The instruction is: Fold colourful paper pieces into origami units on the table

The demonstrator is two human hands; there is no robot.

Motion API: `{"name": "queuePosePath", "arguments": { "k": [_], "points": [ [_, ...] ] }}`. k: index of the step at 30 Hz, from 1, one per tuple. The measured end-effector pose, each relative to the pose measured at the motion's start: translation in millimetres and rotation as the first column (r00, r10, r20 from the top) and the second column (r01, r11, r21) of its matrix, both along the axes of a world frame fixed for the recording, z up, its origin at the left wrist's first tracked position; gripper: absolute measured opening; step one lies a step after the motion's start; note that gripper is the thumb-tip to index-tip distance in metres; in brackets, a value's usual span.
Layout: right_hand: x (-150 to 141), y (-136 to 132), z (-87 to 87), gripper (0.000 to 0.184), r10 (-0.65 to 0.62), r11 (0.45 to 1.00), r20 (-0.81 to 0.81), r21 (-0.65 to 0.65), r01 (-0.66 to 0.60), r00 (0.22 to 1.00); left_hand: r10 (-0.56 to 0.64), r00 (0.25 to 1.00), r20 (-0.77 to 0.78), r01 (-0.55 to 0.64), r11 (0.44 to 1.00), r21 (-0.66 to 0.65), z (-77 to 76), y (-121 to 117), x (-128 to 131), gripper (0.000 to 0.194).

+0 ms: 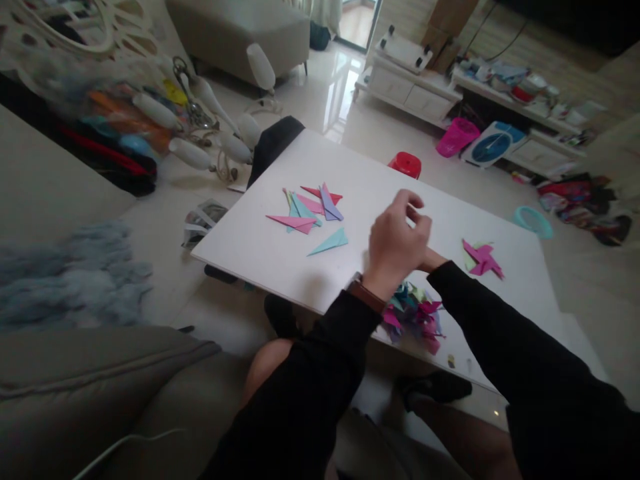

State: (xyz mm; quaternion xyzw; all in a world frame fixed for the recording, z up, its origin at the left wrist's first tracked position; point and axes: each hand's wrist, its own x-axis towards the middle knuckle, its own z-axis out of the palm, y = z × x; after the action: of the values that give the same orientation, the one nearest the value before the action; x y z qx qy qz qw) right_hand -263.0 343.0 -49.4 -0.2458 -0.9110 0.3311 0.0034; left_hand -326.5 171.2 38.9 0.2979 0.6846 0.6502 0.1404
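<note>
Above the middle of the white table [365,180], my left hand [397,243] is closed, its fingers curled in; whatever they grip cannot be made out. My right hand [431,260] lies behind it, with only the wrist side showing and its fingers hidden. To the left is a loose group of folded paper pieces [305,212] in pink, red, blue and purple. A light teal folded piece [330,242] lies apart, nearer my left hand. Pink folded paper [483,259] overlaps yellow-green paper at the right. Below my wrists, a heap of colourful folded paper [425,320] sits near the table edge.
A red stool [406,164] stands beyond the table's far edge. White lamp arms [230,143] are on the floor at the left. A grey sofa [100,400] is at lower left. Farther off are a pink bin [456,137] and white cabinets [410,90].
</note>
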Motion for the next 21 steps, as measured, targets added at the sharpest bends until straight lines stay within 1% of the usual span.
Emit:
{"name": "queuePosePath", "arguments": {
  "k": [1, 2, 3, 4, 5, 6, 7, 8, 9, 10, 11, 12, 13, 14, 16, 18, 20, 21],
  "points": [
    [30, 8, 8.0, 0.024, -0.015, 1.0, 0.018, 0.026, 0.015, 1.0, -0.002, 1.0, -0.016, 0.001, 0.997, -0.078, -4.4, -3, -9, 0.023],
    [61, 16, 14.6, 0.025, -0.04, 0.996, 0.05, 0.079, 0.036, 0.998, -0.039, 0.999, -0.036, 0.032, 0.983, -0.182, -10.2, -7, -15, 0.022],
    [94, 22, 19.0, 0.028, -0.1, 0.988, 0.087, 0.129, 0.089, 0.991, -0.119, 0.991, -0.054, 0.098, 0.949, -0.301, -17.1, -10, -20, 0.023],
    [127, 26, 20.6, 0.032, -0.2, 0.973, 0.116, 0.143, 0.183, 0.973, -0.226, 0.972, -0.058, 0.181, 0.887, -0.424, -24.5, -14, -21, 0.029],
    [160, 27, 19.3, 0.037, -0.32, 0.945, 0.149, 0.115, 0.305, 0.936, -0.351, 0.936, -0.032, 0.278, 0.791, -0.545, -32.0, -17, -19, 0.041],
    [190, 25, 15.3, 0.042, -0.455, 0.89, 0.184, 0.06, 0.452, 0.871, -0.464, 0.885, 0.014, 0.359, 0.665, -0.654, -39.1, -21, -14, 0.059],
    [217, 19, 9.1, 0.049, -0.525, 0.834, 0.229, -0.052, 0.549, 0.82, -0.536, 0.841, 0.073, 0.403, 0.53, -0.747, -45.7, -23, -5, 0.077],
    [240, 11, 1.8, 0.053, -0.582, 0.755, 0.3, -0.145, 0.639, 0.756, -0.569, 0.812, 0.129, 0.415, 0.407, -0.814, -51.8, -25, 5, 0.094],
    [257, 1, -5.7, 0.056, -0.615, 0.684, 0.34, -0.219, 0.696, 0.711, -0.581, 0.795, 0.172, 0.413, 0.31, -0.856, -57.5, -27, 16, 0.107],
    [268, -10, -12.7, 0.059, -0.625, 0.614, 0.385, -0.294, 0.733, 0.679, -0.584, 0.786, 0.204, 0.407, 0.24, -0.881, -63.4, -27, 28, 0.117],
    [273, -22, -18.4, 0.061, -0.636, 0.559, 0.394, -0.359, 0.748, 0.664, -0.585, 0.779, 0.224, 0.401, 0.192, -0.896, -69.6, -27, 40, 0.124],
    [273, -32, -22.6, 0.061, -0.643, 0.518, 0.379, -0.424, 0.743, 0.665, -0.587, 0.776, 0.23, 0.394, 0.167, -0.904, -76.6, -26, 50, 0.127],
    [269, -42, -25.4, 0.061, -0.646, 0.487, 0.354, -0.49, 0.723, 0.676, -0.586, 0.779, 0.221, 0.381, 0.163, -0.91, -84.3, -24, 59, 0.129],
    [260, -50, -27.2, 0.059, -0.65, 0.458, 0.329, -0.549, 0.699, 0.685, -0.581, 0.792, 0.189, 0.357, 0.188, -0.915, -92.7, -22, 66, 0.128],
    [237, -62, -29.8, 0.056, -0.668, 0.395, 0.275, -0.656, 0.643, 0.691, -0.558, 0.824, 0.103, 0.31, 0.291, -0.905, -110.3, -17, 73, 0.121],
    [210, -68, -33.5, 0.054, -0.694, 0.347, 0.233, -0.72, 0.601, 0.681, -0.515, 0.854, 0.073, 0.304, 0.379, -0.874, -125.4, -12, 74, 0.109],
    [182, -70, -38.8, 0.052, -0.701, 0.317, 0.192, -0.779, 0.541, 0.687, -0.476, 0.876, 0.081, 0.312, 0.429, -0.848, -134.6, -8, 69, 0.097],
    [168, -71, -41.6, 0.051, -0.704, 0.31, 0.164, -0.805, 0.507, 0.691, -0.459, 0.884, 0.085, 0.314, 0.448, -0.837, -136.6, -7, 65, 0.089]
  ]
}}
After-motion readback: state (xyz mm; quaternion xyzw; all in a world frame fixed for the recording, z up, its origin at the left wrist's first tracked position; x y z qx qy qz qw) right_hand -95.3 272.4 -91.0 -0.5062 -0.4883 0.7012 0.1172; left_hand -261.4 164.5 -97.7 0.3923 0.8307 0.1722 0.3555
